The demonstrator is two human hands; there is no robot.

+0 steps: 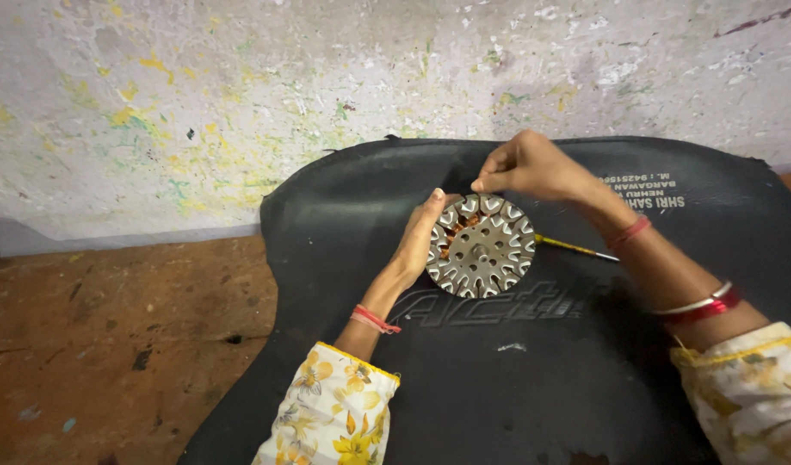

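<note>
A round grey metal motor core with slotted teeth and some copper wire in its left slots stands on edge on a black rubber mat. My left hand holds its left rim and steadies it. My right hand is above the core's top edge, fingertips pinched together at the upper teeth, apparently on a fine wire too thin to see clearly. Both wrists wear red thread or bangles.
A thin yellow-handled tool lies on the mat just right of the core. The mat leans against a paint-spattered wall. Brown, stained floor lies to the left.
</note>
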